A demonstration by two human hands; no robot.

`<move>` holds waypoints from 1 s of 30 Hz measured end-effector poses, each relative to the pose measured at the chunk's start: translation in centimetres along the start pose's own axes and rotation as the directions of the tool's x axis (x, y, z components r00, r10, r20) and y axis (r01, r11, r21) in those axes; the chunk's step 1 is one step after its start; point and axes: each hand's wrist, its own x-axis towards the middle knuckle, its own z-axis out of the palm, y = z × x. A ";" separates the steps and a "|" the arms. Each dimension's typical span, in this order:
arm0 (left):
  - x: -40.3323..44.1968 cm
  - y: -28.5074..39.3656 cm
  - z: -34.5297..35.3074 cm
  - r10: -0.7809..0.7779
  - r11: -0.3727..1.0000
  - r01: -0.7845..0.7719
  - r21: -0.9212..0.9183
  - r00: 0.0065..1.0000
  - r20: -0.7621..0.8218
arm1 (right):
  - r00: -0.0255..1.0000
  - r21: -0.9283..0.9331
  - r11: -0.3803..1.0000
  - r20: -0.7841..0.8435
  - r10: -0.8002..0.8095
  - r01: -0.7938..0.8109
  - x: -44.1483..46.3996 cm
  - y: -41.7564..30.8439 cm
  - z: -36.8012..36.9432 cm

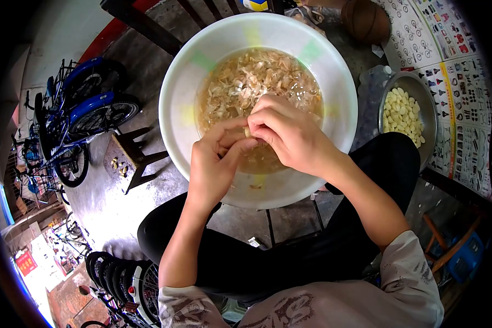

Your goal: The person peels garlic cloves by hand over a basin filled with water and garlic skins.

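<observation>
Both my hands meet over a large white plastic basin (177, 136) of cloudy water. Between my fingertips is a small pale garlic clove (247, 132), mostly covered by the fingers. My left hand (216, 156) pinches it from the left, thumb and index finger pressed together. From the right, my right hand (287, 134) closes on the same clove with bent fingers. Papery garlic skins (251, 76) float thickly across the water below. To the right, peeled garlic cloves (402, 115) lie heaped in a metal bowl (433, 123).
A printed sheet (459, 115) covers the surface at right, near a basketball (365, 22). Left of the basin stands a small wooden stool (134, 156). Bicycles (93, 104) line the left side. A dark wooden chair (147, 27) is behind the basin.
</observation>
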 end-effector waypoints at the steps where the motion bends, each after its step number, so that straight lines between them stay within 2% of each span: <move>1: 0.0 0.3 -0.1 -0.028 0.996 0.029 -0.079 0.999 0.019 | 1.000 0.007 1.000 0.003 -0.006 0.006 -0.1 0.0 0.1; 2: -0.1 0.6 -0.2 -0.054 0.986 0.060 -0.156 0.998 0.041 | 1.000 0.007 1.000 0.002 -0.007 0.007 -0.2 0.1 0.2; 6: -0.2 0.7 -0.5 -0.073 0.984 0.074 -0.162 0.997 0.013 | 1.000 0.033 0.999 -0.005 0.001 0.000 -0.1 0.0 0.1; 8: -0.1 0.2 -0.5 -0.040 0.976 0.034 -0.216 0.999 -0.020 | 1.000 0.060 0.998 -0.017 -0.009 0.010 0.0 0.0 -0.1; 10: 0.0 -0.2 -0.6 -0.082 0.963 0.068 -0.261 0.996 -0.043 | 0.999 0.184 0.982 -0.007 0.039 -0.037 0.0 0.0 -0.3; 13: 0.3 -0.1 -0.3 -0.137 0.929 0.096 -0.357 0.987 -0.090 | 0.998 0.229 0.972 0.004 0.057 -0.056 0.0 -0.1 -0.4; 15: 0.4 -0.1 -0.2 -0.150 0.909 0.090 -0.407 0.982 -0.116 | 0.998 0.184 0.981 0.024 0.053 -0.057 -0.1 -0.1 -0.8; 17: 0.3 -0.3 -0.1 -0.075 0.972 0.031 -0.235 0.981 -0.180 | 0.998 0.138 0.989 0.045 0.048 -0.053 -0.1 -0.2 -0.8; 18: 0.3 -0.2 0.1 -0.074 0.972 0.030 -0.235 0.981 -0.180 | 0.996 0.138 0.986 -0.007 0.094 -0.092 -0.2 -0.4 -0.6; 19: 0.2 0.0 0.4 0.012 0.993 -0.038 -0.114 0.975 -0.220 | 0.988 0.140 0.981 -0.060 0.140 -0.131 -0.3 -0.5 -0.5; 21: 0.0 0.3 0.6 0.103 0.995 -0.103 0.011 0.963 -0.249 | 0.987 0.153 0.980 -0.071 0.142 -0.130 -0.1 -0.5 -0.4; 23: -0.3 0.5 0.5 0.079 0.977 -0.034 0.212 0.974 -0.212 | 0.986 0.166 0.978 -0.083 0.145 -0.130 -0.1 -0.5 -0.3; 24: -0.2 0.1 0.6 0.146 0.964 -0.090 0.250 0.965 -0.216 | 0.987 0.183 0.977 -0.091 0.130 -0.112 -0.2 -0.4 -0.2; 25: -0.1 -0.1 0.6 0.148 0.964 -0.092 0.251 0.965 -0.216 | 0.989 0.200 0.975 -0.098 0.114 -0.093 -0.3 -0.3 -0.1; 26: 0.1 -0.3 0.6 0.242 0.946 -0.186 0.264 0.950 -0.197 | 0.989 0.201 0.975 -0.100 0.113 -0.091 -0.4 -0.5 0.0; 27: 0.1 -0.4 0.7 0.334 0.920 -0.279 0.274 0.926 -0.178 | 0.975 0.264 0.952 -0.109 0.192 -0.158 -0.5 -0.6 0.0; 28: 0.2 -0.5 0.8 0.336 0.920 -0.281 0.275 0.925 -0.178 | 0.956 0.326 0.919 -0.112 0.272 -0.223 -0.6 -0.8 0.1; 29: 0.2 -0.6 0.9 0.348 0.914 -0.287 0.288 0.917 -0.192 | 0.956 0.325 0.919 -0.113 0.271 -0.222 -0.8 -0.9 0.2; 30: 0.2 -0.6 0.9 0.361 0.908 -0.292 0.301 0.910 -0.206 | 0.934 0.434 0.860 -0.100 0.344 -0.270 -0.9 -0.9 0.4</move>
